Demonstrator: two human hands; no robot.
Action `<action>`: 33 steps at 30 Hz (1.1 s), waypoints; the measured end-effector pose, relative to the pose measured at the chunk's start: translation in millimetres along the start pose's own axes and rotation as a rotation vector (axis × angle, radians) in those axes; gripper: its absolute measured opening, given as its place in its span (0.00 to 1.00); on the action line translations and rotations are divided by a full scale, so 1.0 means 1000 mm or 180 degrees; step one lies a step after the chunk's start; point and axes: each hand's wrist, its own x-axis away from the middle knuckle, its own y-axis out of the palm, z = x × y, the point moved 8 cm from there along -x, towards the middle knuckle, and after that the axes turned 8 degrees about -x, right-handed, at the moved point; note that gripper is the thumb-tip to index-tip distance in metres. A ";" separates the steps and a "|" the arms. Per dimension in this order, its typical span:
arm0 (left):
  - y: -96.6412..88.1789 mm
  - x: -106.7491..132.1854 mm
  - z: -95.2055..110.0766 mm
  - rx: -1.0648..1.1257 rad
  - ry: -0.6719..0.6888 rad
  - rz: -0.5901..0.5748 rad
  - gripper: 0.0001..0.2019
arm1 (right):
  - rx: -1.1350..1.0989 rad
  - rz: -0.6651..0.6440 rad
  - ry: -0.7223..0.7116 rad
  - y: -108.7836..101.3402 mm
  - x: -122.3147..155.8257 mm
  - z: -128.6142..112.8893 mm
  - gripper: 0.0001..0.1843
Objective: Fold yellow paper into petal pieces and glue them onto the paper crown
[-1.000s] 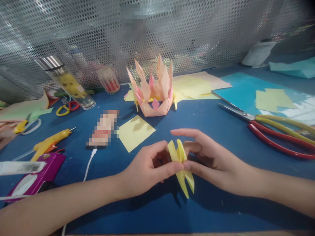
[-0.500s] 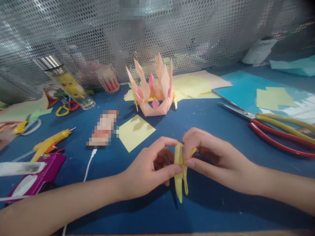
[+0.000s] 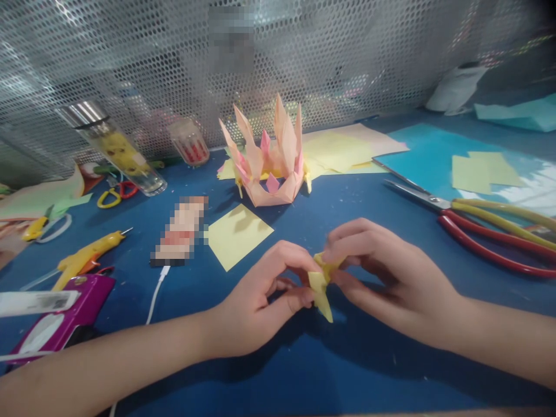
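Folded yellow paper is pinched by curled fingers.

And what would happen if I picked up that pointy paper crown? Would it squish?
The crown is probably very light, since it looks folded from paper. Its tall, narrow spikes would likely bend if you squeezed them. It stands on a wide ring-shaped base, so a gentle push might slide it rather than tip it.

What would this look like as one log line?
left hand: holding folded yellow paper | right hand: holding same piece | beyond: yellow paper square, peach paper crown | right side: scissors
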 end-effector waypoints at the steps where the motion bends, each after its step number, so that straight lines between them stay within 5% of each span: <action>1: -0.001 0.000 0.001 -0.0048 0.0032 0.0019 0.10 | 0.0082 0.0033 -0.0078 -0.001 0.000 -0.002 0.14; 10: -0.001 0.012 0.043 -0.1976 0.1197 0.0424 0.15 | 0.0565 -0.0284 -0.0578 0.009 0.005 -0.016 0.12; 15: -0.017 0.011 0.022 -0.0849 0.0678 0.1037 0.22 | 0.0451 -0.0172 -0.0565 0.006 0.007 -0.016 0.13; 21: -0.018 0.004 -0.003 -0.0248 -0.0366 0.0868 0.08 | 0.0711 -0.0040 -0.0582 0.002 0.003 -0.022 0.11; 33: -0.014 0.000 0.011 -0.0921 0.0107 0.0675 0.10 | 0.0768 0.0086 -0.0632 0.000 0.007 -0.019 0.08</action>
